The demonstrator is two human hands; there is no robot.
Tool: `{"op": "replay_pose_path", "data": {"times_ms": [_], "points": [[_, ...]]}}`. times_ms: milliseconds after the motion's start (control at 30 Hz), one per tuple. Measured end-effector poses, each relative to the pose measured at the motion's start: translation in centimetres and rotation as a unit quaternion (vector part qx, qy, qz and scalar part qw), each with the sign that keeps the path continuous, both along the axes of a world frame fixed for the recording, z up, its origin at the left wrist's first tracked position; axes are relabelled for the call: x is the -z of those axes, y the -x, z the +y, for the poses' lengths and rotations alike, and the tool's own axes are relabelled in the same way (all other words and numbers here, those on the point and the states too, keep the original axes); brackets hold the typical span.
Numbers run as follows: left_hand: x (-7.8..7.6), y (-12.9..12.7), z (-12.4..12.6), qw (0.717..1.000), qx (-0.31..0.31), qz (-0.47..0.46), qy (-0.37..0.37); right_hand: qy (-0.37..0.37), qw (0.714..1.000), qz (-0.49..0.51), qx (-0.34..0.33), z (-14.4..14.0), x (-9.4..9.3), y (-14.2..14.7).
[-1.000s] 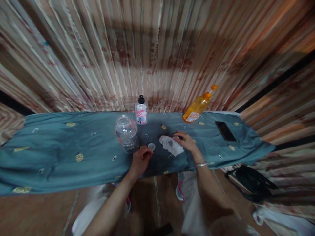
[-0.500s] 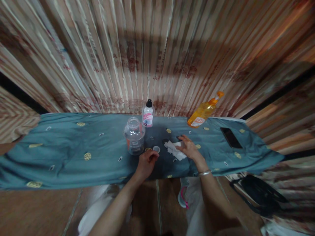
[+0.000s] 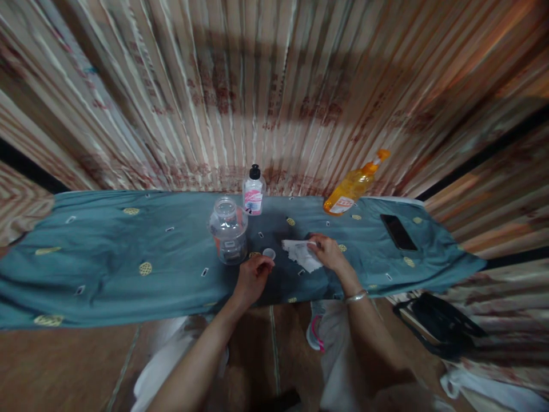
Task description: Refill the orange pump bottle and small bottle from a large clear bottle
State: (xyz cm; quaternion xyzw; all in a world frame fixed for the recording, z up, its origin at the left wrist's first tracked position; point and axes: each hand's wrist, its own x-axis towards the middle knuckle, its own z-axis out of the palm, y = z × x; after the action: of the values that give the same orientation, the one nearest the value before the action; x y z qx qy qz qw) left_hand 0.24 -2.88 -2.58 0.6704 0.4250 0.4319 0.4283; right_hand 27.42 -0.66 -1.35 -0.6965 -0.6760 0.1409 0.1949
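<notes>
Head view: on the teal cloth-covered counter [image 3: 107,274], the right hand [image 3: 328,253] pinches a crumpled white tissue [image 3: 300,253] in a closed grip, just right of a small round white cap [image 3: 269,253]. The left hand [image 3: 253,274], fingers curled with nothing visibly held, rests just below that cap. A clear plastic jar [image 3: 228,232] stands left of the cap.

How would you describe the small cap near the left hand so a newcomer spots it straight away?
Start at the teal cloth over the table, then find the clear plastic jar near its middle. Just right of the jar lies the small round cap, between the left hand and the white crumpled cloth. It is the only tiny, flat, pale disc there.
</notes>
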Motion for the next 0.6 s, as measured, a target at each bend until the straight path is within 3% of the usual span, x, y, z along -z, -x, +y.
{"op": "replay_pose_path", "data": {"times_ms": [200, 367, 467, 600], "points": [[-0.1, 0.0, 0.1, 1.0, 0.0, -0.003, -0.003, -0.05, 0.997, -0.015, 0.053, 3.8, -0.8, -0.4], [0.0, 0.0, 0.2, 1.0, -0.008, -0.006, 0.001, -0.095, 0.995, 0.007, 0.032, 5.2, -1.4, 0.4], [0.0, -0.3, 0.2, 1.0, -0.014, -0.008, 0.002, -0.149, 0.986, 0.076, 0.003, 7.1, -2.5, 2.2], [0.0, -0.5, 0.1, 1.0, -0.015, -0.011, 0.001, -0.162, 0.967, 0.193, -0.039, 11.2, -4.6, 6.2]]}}
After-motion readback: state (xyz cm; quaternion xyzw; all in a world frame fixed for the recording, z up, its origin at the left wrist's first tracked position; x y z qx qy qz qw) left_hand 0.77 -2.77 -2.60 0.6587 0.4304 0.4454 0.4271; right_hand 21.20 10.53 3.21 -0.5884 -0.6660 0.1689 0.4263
